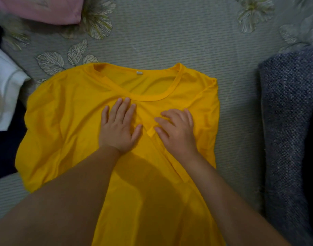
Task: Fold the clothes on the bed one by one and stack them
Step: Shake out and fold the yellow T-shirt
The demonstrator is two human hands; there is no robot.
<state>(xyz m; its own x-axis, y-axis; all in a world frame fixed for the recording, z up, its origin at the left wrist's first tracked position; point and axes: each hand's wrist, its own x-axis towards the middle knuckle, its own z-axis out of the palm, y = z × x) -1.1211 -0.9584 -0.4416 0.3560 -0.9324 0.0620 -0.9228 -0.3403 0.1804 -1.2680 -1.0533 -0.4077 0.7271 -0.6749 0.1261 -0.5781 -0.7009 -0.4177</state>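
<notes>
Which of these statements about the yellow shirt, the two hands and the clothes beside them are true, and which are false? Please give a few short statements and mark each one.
1. Both hands lie flat on the yellow shirt. True: the left hand and the right hand rest on it with straight fingers.
2. The shirt's collar points toward the person. False: it lies on the far side, away from the person.
3. A grey knitted garment lies to the right of the shirt. True.
4. The pink cloth lies on top of the yellow shirt. False: it lies apart, at the far left on the bed cover.
5. The right hand holds a hanger. False: it holds nothing.
</notes>
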